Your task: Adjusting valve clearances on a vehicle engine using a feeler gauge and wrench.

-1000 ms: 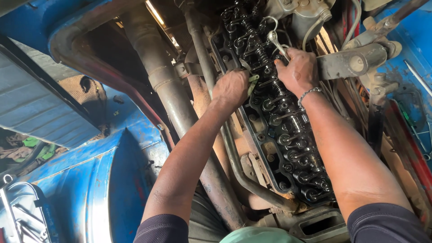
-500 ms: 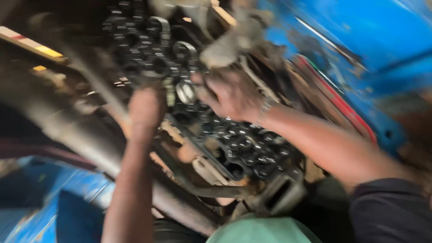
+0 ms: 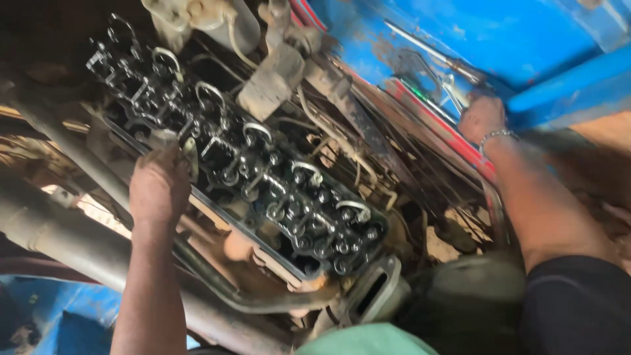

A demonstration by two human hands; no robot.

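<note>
Left hand: the left hand is curled over the near-left edge of the engine head, fingers bent around a small pale-green piece; what that piece is cannot be told.

Right hand: the right hand, a bracelet on its wrist, is closed loosely at the far-right edge of the engine bay, on the red-edged sill under the blue body panel. Its fingers are turned away, so whether it holds anything cannot be told.

Engine head: it lies bare and uncovered, running from upper left to lower right, with a row of oily black valve springs and rocker arms along it.

Handling: judged heavy, rigid cast metal with a wet oil film, so slippery under bare skin. The raised outer rim looks the safest hold; the springs and thin fuel lines look easy to bend or snag.

Containers: a pale, grimy canister stands at the far end of the head; its contents are hidden.

Surroundings: a thick rusty pipe runs along the left edge, well below the left forearm.
</note>
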